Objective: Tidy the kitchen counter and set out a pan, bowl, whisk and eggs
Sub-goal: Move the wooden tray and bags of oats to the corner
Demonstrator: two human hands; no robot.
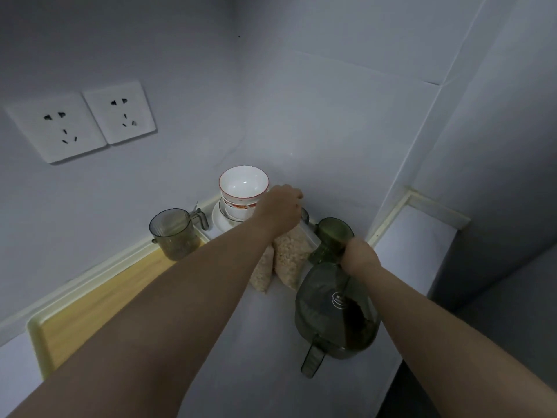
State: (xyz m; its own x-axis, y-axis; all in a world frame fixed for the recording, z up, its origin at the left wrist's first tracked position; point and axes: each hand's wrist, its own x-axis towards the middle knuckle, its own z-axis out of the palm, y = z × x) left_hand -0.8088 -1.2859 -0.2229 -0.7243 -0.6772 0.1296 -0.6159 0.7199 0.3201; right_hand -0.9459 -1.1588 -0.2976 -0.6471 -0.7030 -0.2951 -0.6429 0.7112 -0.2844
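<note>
Dim kitchen corner, pale counter [259, 342] running to a grey wall [301, 116]. Wood board [99, 303] lies flat along the left edge. Nearest on the right is a green jug [337, 318], dark contents inside, handle pointing at the camera. The right hand [360, 257] is closed on its top, probably to lift or slide it aside. Whether it grips lid or neck, cannot tell.

Just beyond, two bags [286, 257] of pale grains lean together. The left hand [281, 206] is curled over their tops and seems to pinch them; the fingertips are hidden. Gathered by the tops, likely so both move at once.

A green cup [334, 233] stands in the corner just behind the right hand. A clear measuring cup [173, 233] sits at the board's far end, by the wall.

The bowl [243, 184] tops a stack on a plate [221, 221] against the wall, just left of the left hand, not set out yet. Pan, whisk and eggs are not in view. Sockets [81, 122] are on the wall upper left.

Stage: tidying, early.
</note>
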